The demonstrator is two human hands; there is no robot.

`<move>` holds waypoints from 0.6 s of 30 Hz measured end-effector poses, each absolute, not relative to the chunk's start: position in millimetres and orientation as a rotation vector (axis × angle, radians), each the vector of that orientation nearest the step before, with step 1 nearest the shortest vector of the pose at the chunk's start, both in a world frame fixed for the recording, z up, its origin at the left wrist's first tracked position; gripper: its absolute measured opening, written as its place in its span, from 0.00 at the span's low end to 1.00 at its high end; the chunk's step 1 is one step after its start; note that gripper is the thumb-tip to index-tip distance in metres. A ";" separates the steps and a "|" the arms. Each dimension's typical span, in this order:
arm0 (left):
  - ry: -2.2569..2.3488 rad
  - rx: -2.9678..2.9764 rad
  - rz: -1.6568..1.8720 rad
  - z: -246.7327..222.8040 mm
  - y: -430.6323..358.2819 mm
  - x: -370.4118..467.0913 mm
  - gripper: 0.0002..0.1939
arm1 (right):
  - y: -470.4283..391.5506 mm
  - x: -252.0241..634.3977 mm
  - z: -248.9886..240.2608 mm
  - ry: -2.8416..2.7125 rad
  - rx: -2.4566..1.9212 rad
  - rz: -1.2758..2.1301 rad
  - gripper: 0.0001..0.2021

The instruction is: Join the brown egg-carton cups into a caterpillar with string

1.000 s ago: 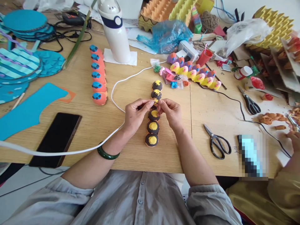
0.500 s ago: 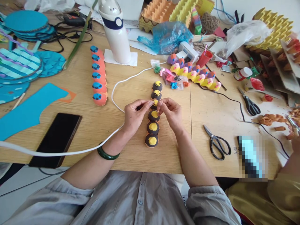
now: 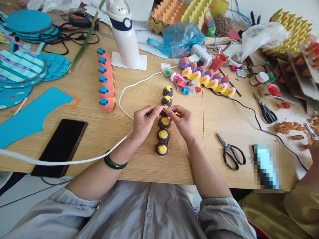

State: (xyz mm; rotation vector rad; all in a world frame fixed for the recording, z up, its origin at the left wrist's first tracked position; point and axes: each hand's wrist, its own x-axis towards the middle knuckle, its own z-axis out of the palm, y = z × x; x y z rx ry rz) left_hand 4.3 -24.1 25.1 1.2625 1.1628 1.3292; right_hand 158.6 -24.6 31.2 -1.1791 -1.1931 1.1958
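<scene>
A strip of black bumps with yellow tops [image 3: 163, 135] lies on the table in front of me, running away from my body. The two farthest yellow tops carry small black marks. My left hand [image 3: 147, 121] and my right hand [image 3: 181, 120] meet over the third bump from the far end, thumbs and forefingers pinched close together. Whatever sits between the fingertips is too small to make out. A dark bit shows by the curled fingers of my left hand. The hands partly cover the third bump.
An orange strip with blue tops [image 3: 106, 84] and a white bottle [image 3: 126, 43] stand left of centre. A phone [image 3: 59, 146] lies left under a white cable [image 3: 87, 161]. Scissors [image 3: 230, 151] lie right. Yellow and purple strips [image 3: 205, 79] are behind. Another person's arm [image 3: 307, 172] is far right.
The fingertips of both hands have drawn slightly closer together over the third bump. The strip has stayed in place.
</scene>
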 end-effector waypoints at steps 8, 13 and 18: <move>1.115 1.145 1.269 21.3 -23.5 2.5 0.19 | -24.3 159.5 29.8 -1.185 -1.169 1.202 0.20; 1.118 1.177 1.280 23.1 -23.8 3.2 0.17 | -23.7 159.2 29.8 -1.175 -1.150 1.233 0.19; 1.137 1.314 1.293 25.5 -24.9 3.6 0.15 | -25.1 159.1 32.6 -1.149 -1.146 1.267 0.20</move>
